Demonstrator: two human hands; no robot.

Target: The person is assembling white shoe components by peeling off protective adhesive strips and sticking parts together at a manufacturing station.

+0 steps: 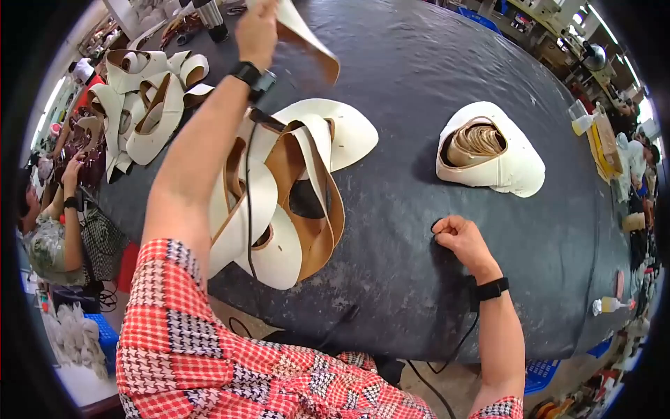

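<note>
My left hand [257,36] reaches to the far side of the table, its fingers closed on a white shoe upper [307,38] with a tan inner side; the upper's lower end is blurred. Below that arm lies a loose heap of white shoe uppers [279,241], tan inside, with a black cord across it. My right hand [462,241] hovers over or rests on the dark table, fingers curled together. A small dark spot shows at its fingertips; what it is, I cannot make out. Beyond this hand sits a nested stack of white uppers [520,164].
More white uppers [157,115] lie at the far left of the black-covered table [398,279]. A metal-and-black cylinder [211,19] stands at the back. Another person [52,230] works at the left. A small bottle [611,305] lies near the right edge.
</note>
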